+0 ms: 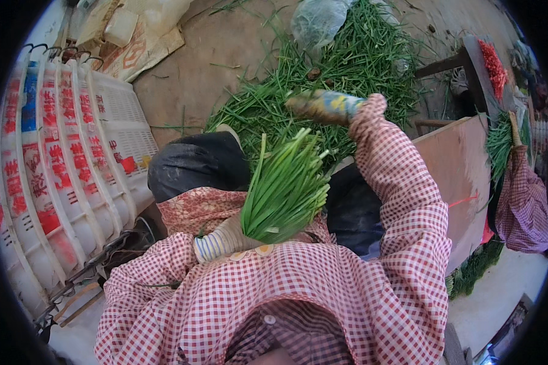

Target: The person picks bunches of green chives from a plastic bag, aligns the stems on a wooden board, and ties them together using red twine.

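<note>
My left hand (pixel 228 236), in a pale glove with a striped cuff, is closed around a bunch of green chives (pixel 284 191) close to my chest. The cut ends of the bunch fan upward, and the stalks hide most of the fingers. Out ahead, my right hand (pixel 326 106) is over the near part of a wide heap of loose chives (pixel 368 52). It wears a dirty glove with a blue and yellow cuff; motion smears its fingers, so what they hold cannot be made out.
White plastic crates (pixel 119 115) with red print stand at my left. A clear plastic bag (pixel 318 23) lies by the heap's far side. At my right are a wooden board (pixel 453 176) and red ties (pixel 493 67). Beyond it, a co-worker's arm (pixel 520 194) reaches to more chives (pixel 499 143).
</note>
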`<state>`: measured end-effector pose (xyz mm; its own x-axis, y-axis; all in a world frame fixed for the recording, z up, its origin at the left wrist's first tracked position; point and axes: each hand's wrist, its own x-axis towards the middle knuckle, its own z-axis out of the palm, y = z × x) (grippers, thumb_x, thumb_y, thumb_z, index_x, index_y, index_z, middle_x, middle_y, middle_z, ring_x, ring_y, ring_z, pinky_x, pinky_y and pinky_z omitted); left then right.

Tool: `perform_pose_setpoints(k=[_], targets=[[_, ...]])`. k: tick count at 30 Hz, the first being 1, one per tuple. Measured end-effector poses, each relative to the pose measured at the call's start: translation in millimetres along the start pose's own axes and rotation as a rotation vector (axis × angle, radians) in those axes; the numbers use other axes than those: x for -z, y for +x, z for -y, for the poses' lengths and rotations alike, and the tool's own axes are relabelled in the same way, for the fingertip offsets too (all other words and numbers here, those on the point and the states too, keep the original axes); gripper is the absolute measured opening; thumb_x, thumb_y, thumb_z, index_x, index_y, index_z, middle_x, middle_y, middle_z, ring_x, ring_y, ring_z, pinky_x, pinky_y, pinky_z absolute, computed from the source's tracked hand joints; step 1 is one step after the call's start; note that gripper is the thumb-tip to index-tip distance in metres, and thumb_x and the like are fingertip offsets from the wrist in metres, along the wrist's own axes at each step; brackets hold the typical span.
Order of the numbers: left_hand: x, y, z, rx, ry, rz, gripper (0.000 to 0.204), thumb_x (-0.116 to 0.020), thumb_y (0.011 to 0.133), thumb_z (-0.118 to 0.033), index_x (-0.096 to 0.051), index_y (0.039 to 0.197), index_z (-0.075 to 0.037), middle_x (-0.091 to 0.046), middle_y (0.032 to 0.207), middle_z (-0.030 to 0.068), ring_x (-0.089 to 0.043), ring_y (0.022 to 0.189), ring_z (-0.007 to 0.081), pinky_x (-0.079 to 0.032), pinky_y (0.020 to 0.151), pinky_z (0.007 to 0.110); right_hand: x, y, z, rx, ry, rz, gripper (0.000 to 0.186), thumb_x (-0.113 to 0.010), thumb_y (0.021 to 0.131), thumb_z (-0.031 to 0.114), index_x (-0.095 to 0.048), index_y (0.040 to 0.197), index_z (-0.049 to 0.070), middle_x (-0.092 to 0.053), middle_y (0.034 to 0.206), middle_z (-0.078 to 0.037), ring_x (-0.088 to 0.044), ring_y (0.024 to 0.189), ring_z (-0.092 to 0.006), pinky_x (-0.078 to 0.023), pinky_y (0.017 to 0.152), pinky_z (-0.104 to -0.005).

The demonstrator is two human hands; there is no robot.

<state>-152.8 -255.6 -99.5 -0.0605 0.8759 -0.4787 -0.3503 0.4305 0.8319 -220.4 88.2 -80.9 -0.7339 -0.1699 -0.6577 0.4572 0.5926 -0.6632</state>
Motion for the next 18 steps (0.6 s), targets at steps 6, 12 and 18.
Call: perform_pose_setpoints(k=[6,12,18], targets=[[3.0,1.3,3.8,-0.094,0.139,0.013,0.041,-0.053,0.098,-0.028,-0.05,0.135,-0.012,-0.053,0.136,0.0123,-0.049,0.123,0.0261,-0.039,0.106,0.035,-16.0,16.1,8.1,0.169,-0.441,0.101,0.039,-0.062,0.09,0.034,-0.064,0.124,0.015,-0.068,0.111,-0.013,-0.066,0.098,-0.0237,-0.053,0.084,-0.0335],[10.1,-29.8,-37.9,0.019,-0.039,-0.102,0.055,-0.072,0.082,-0.021,-0.053,0.132,-0.008,-0.057,0.133,0.01,-0.055,0.118,0.0245,-0.043,0.104,0.038,32.1,-4.0,-38.8,-0.469,-0.748,-0.232,0.059,-0.063,0.088,0.019,-0.042,0.143,0.021,-0.042,0.144,-0.008,-0.047,0.128,-0.0335,-0.045,0.102,-0.0465],[23.4,-69.0,-41.5,0.103,-0.838,-0.158,0.097,-0.088,0.058,-0.006,-0.041,0.143,-0.003,-0.055,0.136,0.0111,-0.051,0.126,0.0239,-0.039,0.108,0.04,-11.5,-10.3,-117.0,-0.238,-0.557,0.146,0.032,-0.061,0.09,0.037,-0.068,0.102,0.007,-0.068,0.1,-0.016,-0.066,0.083,-0.0347,-0.055,0.073,-0.05]])
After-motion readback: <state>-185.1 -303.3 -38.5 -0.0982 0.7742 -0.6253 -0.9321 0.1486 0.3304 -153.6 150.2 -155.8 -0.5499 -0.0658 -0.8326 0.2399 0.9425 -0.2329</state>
